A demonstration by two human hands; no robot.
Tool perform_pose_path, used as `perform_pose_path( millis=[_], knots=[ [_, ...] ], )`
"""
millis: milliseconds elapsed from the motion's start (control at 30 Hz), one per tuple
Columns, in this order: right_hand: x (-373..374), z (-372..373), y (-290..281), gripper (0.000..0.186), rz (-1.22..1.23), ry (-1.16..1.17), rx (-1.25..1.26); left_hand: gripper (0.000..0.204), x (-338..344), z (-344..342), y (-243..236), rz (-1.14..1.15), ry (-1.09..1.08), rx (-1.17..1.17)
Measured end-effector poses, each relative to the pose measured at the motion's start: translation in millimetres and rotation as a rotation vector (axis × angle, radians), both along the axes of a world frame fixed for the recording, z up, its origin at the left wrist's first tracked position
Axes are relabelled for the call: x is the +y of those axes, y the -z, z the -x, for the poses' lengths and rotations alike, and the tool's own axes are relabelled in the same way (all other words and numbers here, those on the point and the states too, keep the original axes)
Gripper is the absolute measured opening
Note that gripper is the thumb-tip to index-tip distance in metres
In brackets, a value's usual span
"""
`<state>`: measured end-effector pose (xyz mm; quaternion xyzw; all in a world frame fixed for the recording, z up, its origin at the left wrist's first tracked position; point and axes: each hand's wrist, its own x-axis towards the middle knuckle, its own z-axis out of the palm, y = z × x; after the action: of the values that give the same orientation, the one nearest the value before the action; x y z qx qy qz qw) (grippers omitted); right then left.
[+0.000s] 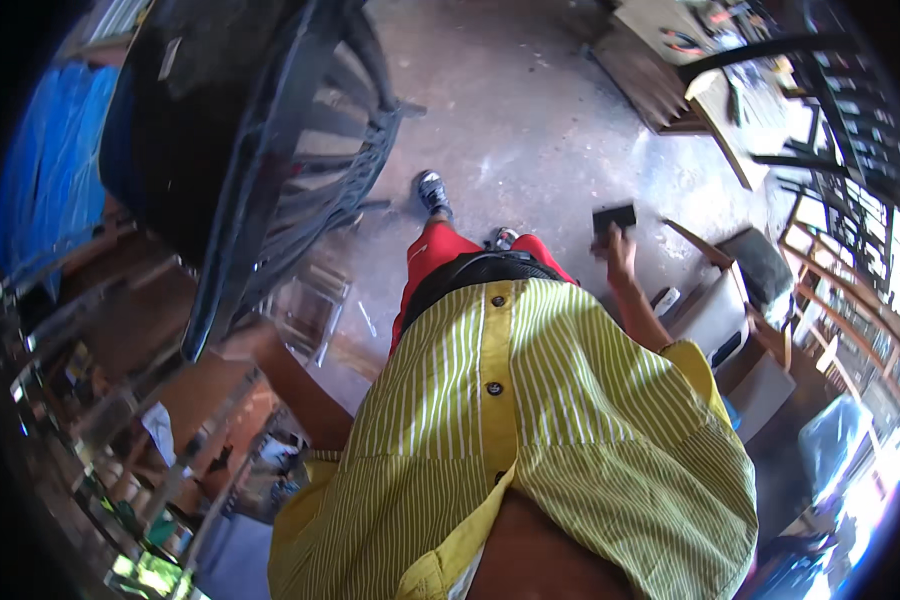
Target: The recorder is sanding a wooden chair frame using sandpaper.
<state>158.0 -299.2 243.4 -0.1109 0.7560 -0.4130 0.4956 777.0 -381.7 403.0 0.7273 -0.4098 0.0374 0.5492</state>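
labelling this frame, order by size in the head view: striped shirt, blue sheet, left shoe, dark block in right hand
1. Striped shirt
2. Blue sheet
3. Left shoe and dark block in right hand: too alike to rank

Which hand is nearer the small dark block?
Right. The right hand holds the dark block out front, to the person's right. The left hand, blurred, is well away on the opposite side, by the edge of the large dark furniture piece.
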Motion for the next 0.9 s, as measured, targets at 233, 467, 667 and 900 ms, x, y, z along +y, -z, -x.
perform_pose_path(
  millis=[233, 467, 667, 900],
  knots=[
    [200.0, -10.5, 16.4, 0.028, -0.501, 0.138, 0.209, 0.046, 39.5, -0.3, 165.0, -0.964, 0.183, 0.734],
    [140.4, -30.3, -43.2, 0.028, -0.456, 0.162, 0.321, 0.039, -54.8, 160.7, 217.9, -1.467, 0.787, 0.323],
    [108.7, -45.6, -90.1, 0.027, -0.453, 0.171, 0.487, 0.036, -180.7, 283.2, 174.9, -1.401, 1.092, 0.309],
    [176.0, -54.9, -55.9, 0.031, -0.471, 0.566, 0.496, 0.029, -224.7, 400.0, 151.9, -1.483, 1.245, 0.213]
  ],
)
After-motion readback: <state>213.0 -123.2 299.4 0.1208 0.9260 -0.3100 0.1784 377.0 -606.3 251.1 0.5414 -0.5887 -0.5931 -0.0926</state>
